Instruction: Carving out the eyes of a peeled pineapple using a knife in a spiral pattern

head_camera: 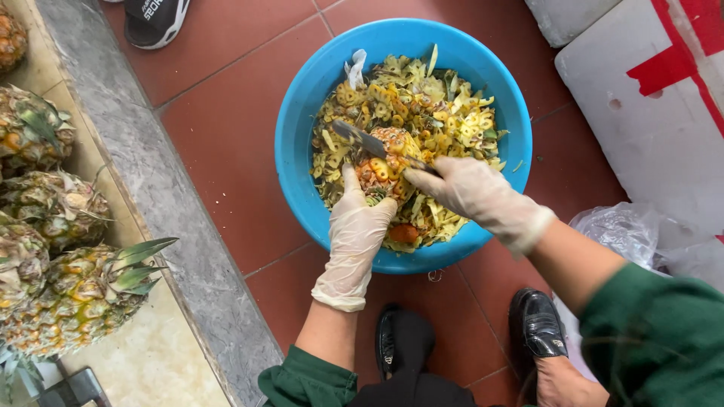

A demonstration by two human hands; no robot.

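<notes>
A pineapple (386,157), partly peeled, is held over a round blue basin (298,151) full of yellow-green peelings. My left hand (360,218), in a thin clear glove, grips the pineapple from below at its leafy end. My right hand (467,190), also gloved, holds a knife (362,139) whose blade lies across the top of the fruit, pointing left. Both sleeves are dark green.
Several whole pineapples (72,298) lie on a pale ledge at the left, edged by a grey stone strip (162,196). White foam boxes (648,98) stand at the upper right, a clear plastic bag (622,230) at the right. A sandal (154,19) rests on the red floor tiles; black shoes (537,322) below.
</notes>
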